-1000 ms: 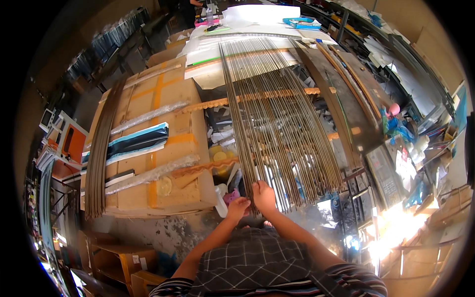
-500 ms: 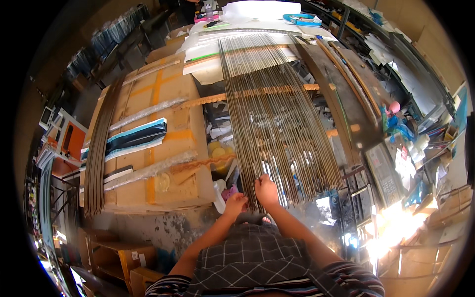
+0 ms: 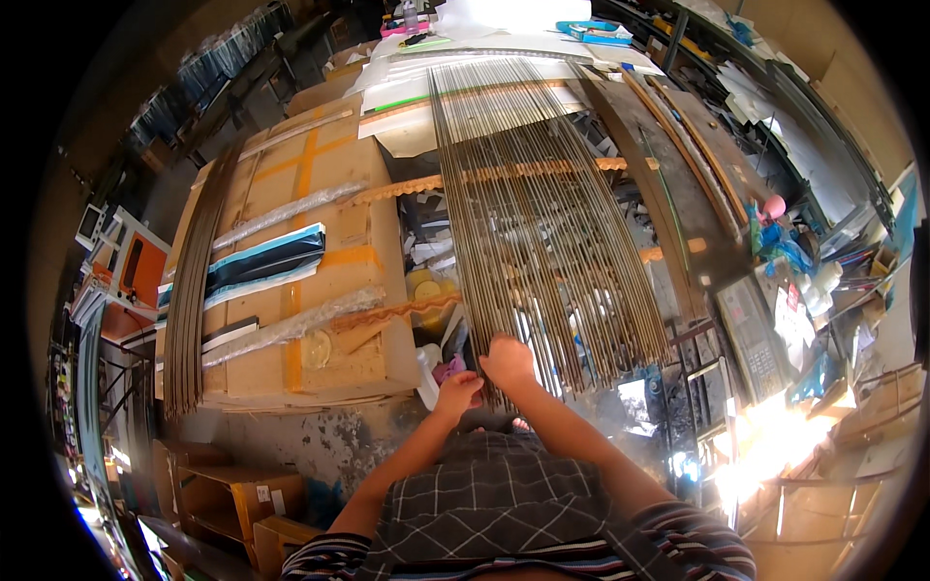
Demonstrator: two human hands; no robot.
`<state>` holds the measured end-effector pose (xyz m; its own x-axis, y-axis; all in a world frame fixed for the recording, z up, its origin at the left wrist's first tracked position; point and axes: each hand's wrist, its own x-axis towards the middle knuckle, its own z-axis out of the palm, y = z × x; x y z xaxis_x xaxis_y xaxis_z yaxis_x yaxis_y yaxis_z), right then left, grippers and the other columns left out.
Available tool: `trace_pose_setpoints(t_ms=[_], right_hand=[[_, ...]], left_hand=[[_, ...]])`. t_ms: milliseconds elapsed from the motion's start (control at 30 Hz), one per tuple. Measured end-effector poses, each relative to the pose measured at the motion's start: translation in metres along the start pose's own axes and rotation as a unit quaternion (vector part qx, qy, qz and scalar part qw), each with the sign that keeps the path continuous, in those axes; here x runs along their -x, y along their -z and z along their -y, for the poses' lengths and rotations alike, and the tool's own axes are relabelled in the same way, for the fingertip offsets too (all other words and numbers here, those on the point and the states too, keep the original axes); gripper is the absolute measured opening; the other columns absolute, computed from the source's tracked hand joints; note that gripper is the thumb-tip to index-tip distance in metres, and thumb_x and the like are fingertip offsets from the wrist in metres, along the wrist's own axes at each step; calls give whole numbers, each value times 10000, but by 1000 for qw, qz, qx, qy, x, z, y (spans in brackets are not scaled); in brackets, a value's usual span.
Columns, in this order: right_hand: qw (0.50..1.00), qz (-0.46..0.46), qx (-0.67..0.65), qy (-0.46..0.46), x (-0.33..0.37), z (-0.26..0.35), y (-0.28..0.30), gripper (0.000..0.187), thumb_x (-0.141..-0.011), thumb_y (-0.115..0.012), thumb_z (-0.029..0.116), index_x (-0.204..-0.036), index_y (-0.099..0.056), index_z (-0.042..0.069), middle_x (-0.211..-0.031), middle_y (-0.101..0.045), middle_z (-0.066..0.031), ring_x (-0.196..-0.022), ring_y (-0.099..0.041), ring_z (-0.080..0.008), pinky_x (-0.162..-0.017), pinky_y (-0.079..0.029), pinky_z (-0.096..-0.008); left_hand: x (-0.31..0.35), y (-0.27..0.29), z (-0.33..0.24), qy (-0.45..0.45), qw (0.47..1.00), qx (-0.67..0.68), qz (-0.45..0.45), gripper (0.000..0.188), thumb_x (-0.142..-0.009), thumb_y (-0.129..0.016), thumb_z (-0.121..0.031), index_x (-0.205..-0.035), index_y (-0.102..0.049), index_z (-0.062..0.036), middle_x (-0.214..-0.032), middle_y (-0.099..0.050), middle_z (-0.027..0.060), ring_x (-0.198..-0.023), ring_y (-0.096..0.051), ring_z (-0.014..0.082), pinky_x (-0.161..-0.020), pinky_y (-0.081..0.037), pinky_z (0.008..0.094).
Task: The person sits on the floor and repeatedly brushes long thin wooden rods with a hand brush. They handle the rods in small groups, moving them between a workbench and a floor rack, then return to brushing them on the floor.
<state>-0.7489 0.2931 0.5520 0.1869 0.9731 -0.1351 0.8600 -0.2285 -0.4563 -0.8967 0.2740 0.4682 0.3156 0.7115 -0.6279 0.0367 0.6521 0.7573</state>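
Many long thin metal strips (image 3: 552, 223) lie side by side, running away from me across a gap in the work surface. My left hand (image 3: 457, 394) is at the near ends of the leftmost strips, its thumb and fingers pinched together on the end of one strip. Just to the right and slightly farther away, my right hand (image 3: 509, 364) is closed in a fist over the left strips. Its fingertips are turned down, and what they grip is hidden. Wavy-edged wooden bars (image 3: 397, 193) run crosswise beneath the strips.
On the left, a big cardboard box (image 3: 363, 252) carries bubble-wrapped lengths (image 3: 291, 215), a blue-and-black wrapped bundle (image 3: 266, 263) and dark flat bars (image 3: 201, 281). White sheets (image 3: 513, 19) cover the far end. A dark bar (image 3: 639, 179) lies right of the strips, near a grey keypad device (image 3: 751, 339).
My right hand has moved slightly left and toward me, closer to my left hand, and has turned knuckles up. The left hand has barely moved. The strips lie much as before.
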Motion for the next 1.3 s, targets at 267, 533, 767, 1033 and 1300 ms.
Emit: trace_pose_setpoints(t_ms=[267,533,767,1033,1300], right_hand=[[988,-17,-152,-30,-3,4,-5,311,-739,-597,200,-934,-553,-39,-802,-620,-266,-783,-611,-426,-727,-494,-457],[960,-136,-247,4,28,17,-7,260,-902,-468,255,-969,-495,5,-753,-610,-268,-714,-598,-453,-649,-469,-523],[970,-117,-212,-26,14,31,-28,266,-902,-473,263,-960,-494,4,-757,-627,-245,-725,-615,-436,-664,-492,-506],[1000,0,-23,3,-7,15,-26,280,-828,-525,279,-826,-602,10,-740,-635,-235,-726,-637,-399,-688,-518,-474],[997,62,-30,-28,9,34,5,225,-759,-565,212,-835,-635,12,-860,-648,-237,-829,-638,-392,-753,-519,-446]], left_hand=[[3,-5,-12,6,999,-33,7,176,-844,-620,-184,-974,-622,-66,-842,-624,13,-723,-614,126,-574,-513,283],[10,-3,-20,-58,993,-99,-2,136,-844,-578,-134,-918,-647,-42,-714,-617,17,-611,-610,111,-522,-513,254],[12,-5,-27,-124,982,-139,26,69,-812,-566,-79,-834,-605,-27,-660,-586,23,-543,-539,108,-448,-419,241],[11,3,-24,29,994,38,102,184,-818,-593,-168,-993,-579,-113,-865,-600,5,-757,-576,129,-624,-471,321],[-1,20,-2,36,984,112,131,133,-851,-619,-203,-959,-595,-129,-869,-619,-5,-815,-595,139,-716,-463,298]])
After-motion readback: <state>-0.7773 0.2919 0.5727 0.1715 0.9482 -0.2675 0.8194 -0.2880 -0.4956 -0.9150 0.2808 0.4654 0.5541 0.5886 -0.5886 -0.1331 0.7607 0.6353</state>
